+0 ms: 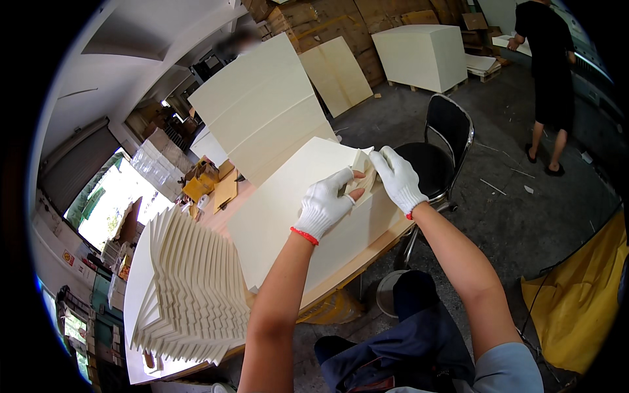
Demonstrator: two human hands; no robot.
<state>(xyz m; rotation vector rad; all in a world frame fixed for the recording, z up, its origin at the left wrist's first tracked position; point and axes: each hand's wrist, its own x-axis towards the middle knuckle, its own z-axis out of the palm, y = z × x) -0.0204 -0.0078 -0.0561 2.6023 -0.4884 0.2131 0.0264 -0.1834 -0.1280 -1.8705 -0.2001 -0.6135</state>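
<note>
A thick stack of large white board sheets [282, 216] lies on the table in front of me, and several sheets are bent up at its far right corner. My left hand [326, 202], in a white glove with a red cuff and bare thumb and fingertip, is closed on these bent sheet edges [370, 185]. On their right side, my right hand [397, 177], gloved the same way, grips the edges, its fingers close together. The fingertips of the right hand are partly hidden by the sheets.
A fanned pile of folded white boards [190, 288] stands at the left. Beyond the stack rises a large upright white panel [262, 111]. A black chair [432, 160] stands right of the table. One person in black [547, 65] carries a white piece at the far right; a yellow sheet [580, 295] lies near right.
</note>
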